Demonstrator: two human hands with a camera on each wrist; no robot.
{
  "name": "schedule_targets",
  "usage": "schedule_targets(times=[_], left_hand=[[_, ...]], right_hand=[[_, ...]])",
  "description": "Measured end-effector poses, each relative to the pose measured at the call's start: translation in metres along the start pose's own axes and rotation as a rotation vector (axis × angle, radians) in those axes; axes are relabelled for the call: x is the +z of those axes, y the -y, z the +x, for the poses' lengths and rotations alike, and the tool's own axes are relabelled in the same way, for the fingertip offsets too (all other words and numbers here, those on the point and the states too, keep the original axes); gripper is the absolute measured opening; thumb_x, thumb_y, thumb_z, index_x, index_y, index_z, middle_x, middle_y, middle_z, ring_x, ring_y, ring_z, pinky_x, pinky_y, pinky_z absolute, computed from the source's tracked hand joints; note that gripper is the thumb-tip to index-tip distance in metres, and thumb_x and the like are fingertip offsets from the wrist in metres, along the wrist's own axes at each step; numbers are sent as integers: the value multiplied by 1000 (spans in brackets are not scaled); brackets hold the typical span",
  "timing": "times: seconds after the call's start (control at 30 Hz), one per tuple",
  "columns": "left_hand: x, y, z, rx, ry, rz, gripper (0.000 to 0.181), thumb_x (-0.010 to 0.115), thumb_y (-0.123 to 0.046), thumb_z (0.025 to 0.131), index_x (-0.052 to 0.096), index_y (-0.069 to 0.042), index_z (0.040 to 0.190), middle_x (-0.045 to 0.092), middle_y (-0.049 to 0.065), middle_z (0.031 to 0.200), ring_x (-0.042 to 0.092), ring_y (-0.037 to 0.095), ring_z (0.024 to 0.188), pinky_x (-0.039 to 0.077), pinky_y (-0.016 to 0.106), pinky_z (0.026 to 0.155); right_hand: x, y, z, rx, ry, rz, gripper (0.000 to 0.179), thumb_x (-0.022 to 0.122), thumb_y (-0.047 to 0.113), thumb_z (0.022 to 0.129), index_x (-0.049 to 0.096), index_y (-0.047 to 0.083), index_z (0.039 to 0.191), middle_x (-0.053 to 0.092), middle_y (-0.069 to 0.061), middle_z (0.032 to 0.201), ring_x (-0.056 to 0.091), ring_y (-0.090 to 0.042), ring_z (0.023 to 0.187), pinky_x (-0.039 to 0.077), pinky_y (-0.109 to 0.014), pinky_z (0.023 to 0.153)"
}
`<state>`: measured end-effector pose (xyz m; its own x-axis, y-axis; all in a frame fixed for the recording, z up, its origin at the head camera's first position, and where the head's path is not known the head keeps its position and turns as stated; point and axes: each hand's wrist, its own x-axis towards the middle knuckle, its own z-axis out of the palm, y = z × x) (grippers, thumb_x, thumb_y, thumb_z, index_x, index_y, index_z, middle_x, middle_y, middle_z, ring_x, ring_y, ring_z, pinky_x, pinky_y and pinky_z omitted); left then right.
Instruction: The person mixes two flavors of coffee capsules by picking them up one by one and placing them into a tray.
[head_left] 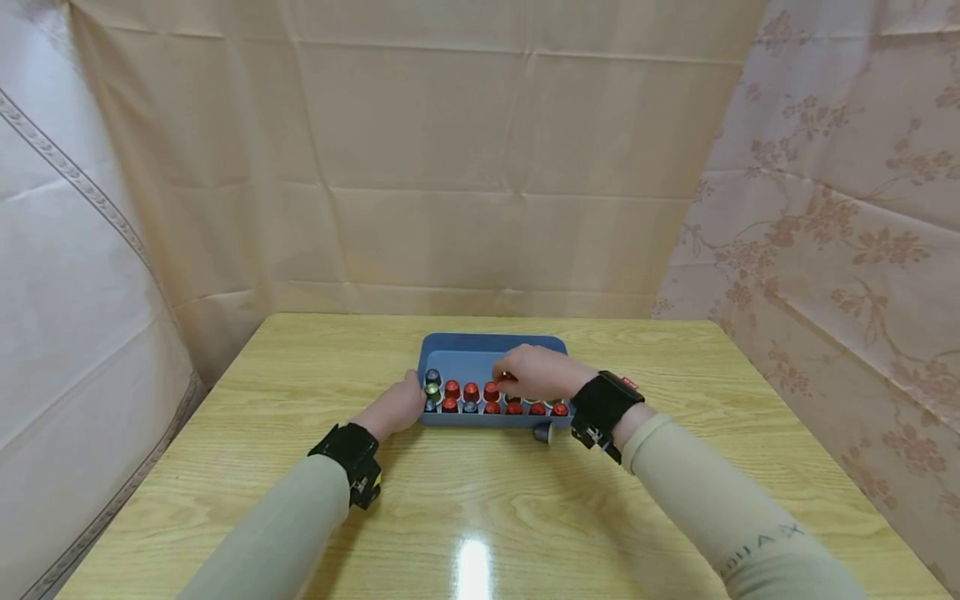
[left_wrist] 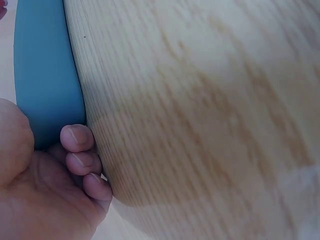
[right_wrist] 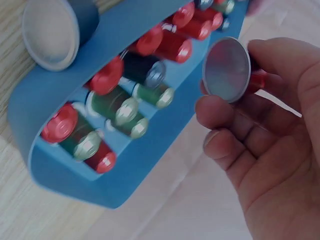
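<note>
A blue tray (head_left: 491, 340) on the table holds rows of coffee capsules, red, green and dark. My left hand (head_left: 401, 406) grips its left end; in the left wrist view the fingertips (left_wrist: 77, 138) curl in at the tray's corner and the thumb lies on the other side. Over the tray's middle, my right hand (head_left: 542, 372) pinches a red coffee capsule (right_wrist: 227, 70) between thumb and fingers. The capsule's silver foil lid faces the right wrist camera, and the fingers hide much of its body.
A dark capsule (head_left: 542, 432) lies on its side on the table, against the outside of the tray's near wall. The wooden table (head_left: 480, 492) spreads around the tray. Cloth curtains (head_left: 450, 167) hang behind it and at both sides.
</note>
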<state>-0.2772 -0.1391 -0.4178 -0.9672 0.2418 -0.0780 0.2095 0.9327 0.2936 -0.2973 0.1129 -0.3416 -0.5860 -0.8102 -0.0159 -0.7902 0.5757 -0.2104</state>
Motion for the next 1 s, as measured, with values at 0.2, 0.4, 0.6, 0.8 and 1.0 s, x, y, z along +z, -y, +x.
schedule_targets(times=[0.2, 0.4, 0.6, 0.8, 1.0], left_hand=[[1, -2, -1, 3, -23, -12, 34, 38, -8, 98, 35, 21, 116, 54, 15, 69, 50, 20, 57, 39, 33, 51], [1, -1, -1, 9, -28, -13, 36, 39, -8, 98, 34, 21, 117, 53, 14, 69, 50, 19, 57, 38, 32, 51], [2, 1, 0, 24, -36, -3, 36, 39, -8, 97, 34, 22, 117, 53, 14, 68, 50, 19, 56, 39, 33, 51], [3, 1, 1, 24, -37, 10, 35, 39, -8, 97, 35, 21, 116, 53, 13, 67, 51, 19, 56, 39, 33, 51], [4, 2, 2, 15, -30, -7, 37, 38, -8, 98, 33, 22, 119, 55, 17, 72, 54, 20, 60, 42, 34, 53]], right_hand=[[3, -23, 3, 56, -80, 0, 12, 53, 15, 94, 63, 12, 100, 57, 5, 88, 50, -9, 71, 41, -29, 68], [6, -40, 2, 159, -98, 85, 13, 54, 20, 94, 59, 11, 101, 57, 4, 85, 51, -10, 59, 42, -30, 63], [11, -56, 1, 191, -169, 95, 11, 55, 19, 94, 57, 10, 99, 56, 2, 84, 51, -12, 67, 41, -32, 66], [17, -73, 2, 212, -212, 88, 11, 57, 14, 92, 58, 7, 102, 57, -1, 87, 51, -14, 73, 41, -34, 69], [18, -81, 0, 223, -238, 67, 12, 59, 7, 89, 61, 2, 100, 60, -5, 88, 55, -18, 78, 43, -37, 72]])
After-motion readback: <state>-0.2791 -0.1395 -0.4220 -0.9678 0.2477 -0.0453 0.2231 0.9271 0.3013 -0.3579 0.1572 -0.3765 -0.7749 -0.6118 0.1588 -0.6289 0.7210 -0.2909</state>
